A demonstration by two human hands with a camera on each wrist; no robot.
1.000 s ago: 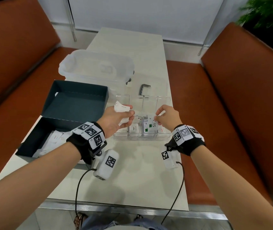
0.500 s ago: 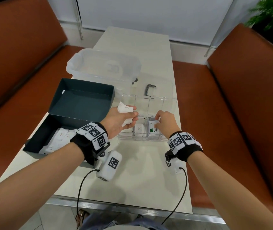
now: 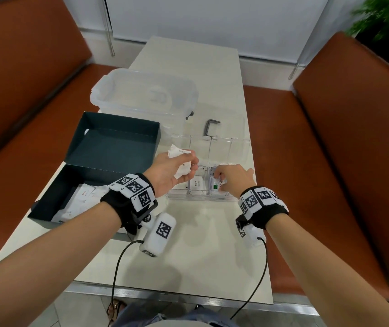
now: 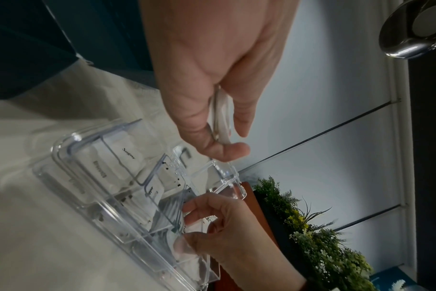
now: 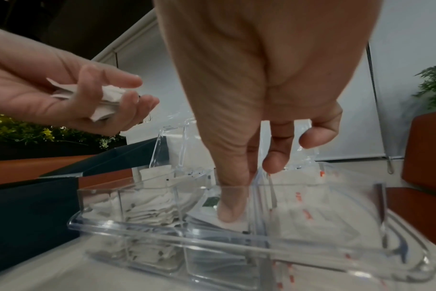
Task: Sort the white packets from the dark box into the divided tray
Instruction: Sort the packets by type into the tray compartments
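My left hand (image 3: 185,167) grips a bunch of white packets (image 3: 179,154) just above the left end of the clear divided tray (image 3: 198,198); the same packets (image 5: 107,98) show in the right wrist view. My right hand (image 3: 219,178) reaches down into a right-hand compartment, thumb and fingers pinching a white packet with a green mark (image 3: 215,186) low inside it. Another packet (image 3: 198,184) lies in the middle compartment. The dark box (image 3: 47,215) at the left holds several more packets (image 3: 82,197).
The box's open lid (image 3: 117,142) lies behind it. A clear plastic tub (image 3: 146,95) and a dark metal handle (image 3: 211,127) sit beyond the tray. Orange benches (image 3: 354,138) flank the narrow table (image 3: 200,256), whose near edge is close to me.
My right hand has gone down and slightly left with its packet, from above the tray into the compartment. The left hand has kept its packets beside the tray.
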